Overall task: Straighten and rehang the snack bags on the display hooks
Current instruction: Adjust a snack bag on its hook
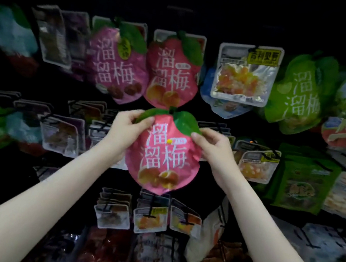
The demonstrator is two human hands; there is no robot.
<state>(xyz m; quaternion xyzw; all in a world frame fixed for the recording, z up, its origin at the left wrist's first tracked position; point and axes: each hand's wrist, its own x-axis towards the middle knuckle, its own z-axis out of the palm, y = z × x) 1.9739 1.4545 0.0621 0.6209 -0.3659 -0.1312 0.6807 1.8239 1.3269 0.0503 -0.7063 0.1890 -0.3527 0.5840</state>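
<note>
A pink plum-shaped snack bag (163,156) with two green leaf tabs at its top is held upright in the middle of the display, in front of the second row. My left hand (128,124) pinches its left leaf tab. My right hand (210,145) pinches the right leaf tab and the bag's upper right edge. Directly above it hangs a matching pink bag (171,72) on a top-row hook, with a magenta bag (116,66) to its left. Whether the held bag's top is on a hook is hidden.
Green bags (299,93) and a clear pouch of orange candy (245,74) hang at the upper right. Clear pouches on black hooks (61,134) fill the second row, and smaller pouches (148,217) hang below. Red packets (104,255) lie at the bottom.
</note>
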